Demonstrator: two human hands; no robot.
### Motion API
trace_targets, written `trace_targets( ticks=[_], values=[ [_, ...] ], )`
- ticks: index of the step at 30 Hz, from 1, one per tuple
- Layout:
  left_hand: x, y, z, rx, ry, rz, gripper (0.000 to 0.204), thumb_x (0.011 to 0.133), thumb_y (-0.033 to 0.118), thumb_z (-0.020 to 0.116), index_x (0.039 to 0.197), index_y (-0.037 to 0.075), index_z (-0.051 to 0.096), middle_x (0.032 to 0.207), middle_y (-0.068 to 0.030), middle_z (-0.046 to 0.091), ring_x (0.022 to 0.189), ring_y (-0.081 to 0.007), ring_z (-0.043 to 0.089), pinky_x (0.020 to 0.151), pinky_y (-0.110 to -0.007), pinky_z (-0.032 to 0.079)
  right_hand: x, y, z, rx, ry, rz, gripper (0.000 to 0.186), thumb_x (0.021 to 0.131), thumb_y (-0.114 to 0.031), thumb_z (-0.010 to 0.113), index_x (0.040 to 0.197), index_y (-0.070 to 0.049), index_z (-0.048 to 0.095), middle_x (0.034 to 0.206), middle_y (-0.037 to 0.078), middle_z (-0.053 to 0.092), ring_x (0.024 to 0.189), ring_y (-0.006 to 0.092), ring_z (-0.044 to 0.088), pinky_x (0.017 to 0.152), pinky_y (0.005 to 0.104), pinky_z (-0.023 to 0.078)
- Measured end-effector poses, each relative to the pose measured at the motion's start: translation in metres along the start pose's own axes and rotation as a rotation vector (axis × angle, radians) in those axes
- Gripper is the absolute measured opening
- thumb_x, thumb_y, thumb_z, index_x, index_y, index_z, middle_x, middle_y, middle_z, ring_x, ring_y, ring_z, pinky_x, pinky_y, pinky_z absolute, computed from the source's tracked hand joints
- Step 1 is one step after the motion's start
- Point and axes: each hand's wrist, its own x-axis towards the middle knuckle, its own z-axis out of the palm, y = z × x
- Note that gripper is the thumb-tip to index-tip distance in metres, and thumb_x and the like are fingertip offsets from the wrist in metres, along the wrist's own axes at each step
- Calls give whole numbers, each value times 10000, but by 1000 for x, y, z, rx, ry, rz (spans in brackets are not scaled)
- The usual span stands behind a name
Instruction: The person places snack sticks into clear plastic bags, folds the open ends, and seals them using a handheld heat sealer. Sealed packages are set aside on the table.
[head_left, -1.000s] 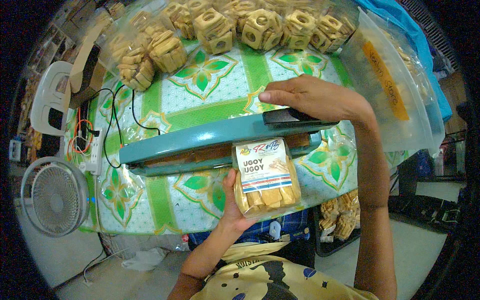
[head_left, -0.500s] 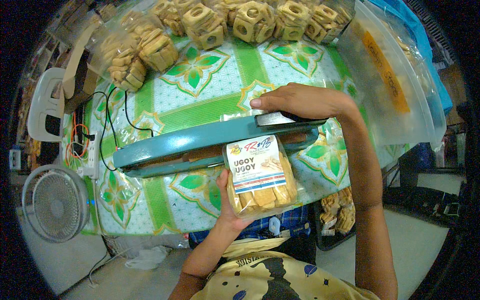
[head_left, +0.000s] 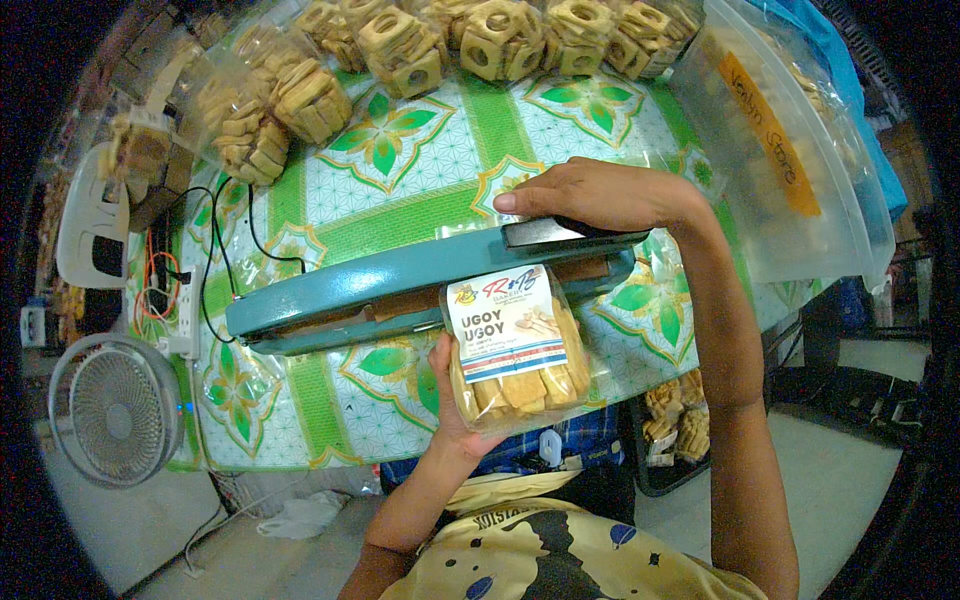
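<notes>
My left hand (head_left: 458,405) holds a clear bag of flat yellow biscuits (head_left: 530,392) with a white label. The upper end of the bag sits between the jaws of a teal heat sealer (head_left: 380,285). My right hand (head_left: 610,195) is on the black handle (head_left: 570,236) at the sealer's right end, the thumb lying along its far side; its other fingers are partly hidden. A gap with a brown strip shows between the sealer's upper arm and base.
Bagged biscuits (head_left: 500,40) line the table's far edge. At right stands a clear plastic tub (head_left: 835,215) with an orange label. A power strip (head_left: 187,315) with cords and a grey fan (head_left: 118,410) are at left. A dark crate (head_left: 665,480) holds more bags below.
The sealer's upper arm has risen slightly at the handle end with my right hand. The bag has moved a little left and up. Another bag now shows near the box at far left.
</notes>
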Motion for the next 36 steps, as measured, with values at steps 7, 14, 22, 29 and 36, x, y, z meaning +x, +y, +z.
trace_targets(
  ticks=[7,14,22,29,36],
  values=[
    [0,1,1,-57,12,-3,985,777,758,484,1459,70,308,1409,-235,431,1265,-434,446,1044,-641,341,1,1,0,1,-4,-19,638,948,-594,390,1101,-40,666,1108,149,667,1007,279,603,941,369,422],
    [-1,1,1,-83,2,-5,989,777,773,462,1459,73,310,1409,-236,431,1261,-434,450,1036,-639,350,0,-1,0,33,-5,11,626,945,-587,407,1101,-38,664,1110,139,667,1001,263,601,938,364,422],
    [0,0,2,5,62,2,1003,769,778,471,1468,80,297,1421,-240,414,1272,-436,439,1043,-646,337,-2,-4,-1,28,-11,-6,599,955,-561,413,1129,-40,653,1123,139,664,1018,258,599,951,357,415],
    [-2,1,4,-56,8,-2,1018,758,765,512,1473,75,286,1434,-239,399,1293,-436,414,1054,-650,317,-1,-2,-1,-8,-11,-17,605,956,-563,399,1159,-48,643,1158,142,655,1057,278,597,968,360,412],
    [-2,2,0,-73,0,-36,1030,747,761,534,1471,71,287,1435,-228,402,1303,-426,407,1064,-641,312,0,1,0,18,-1,-42,612,957,-563,394,1145,-39,648,1145,148,658,1040,292,602,962,363,419]
  ],
)
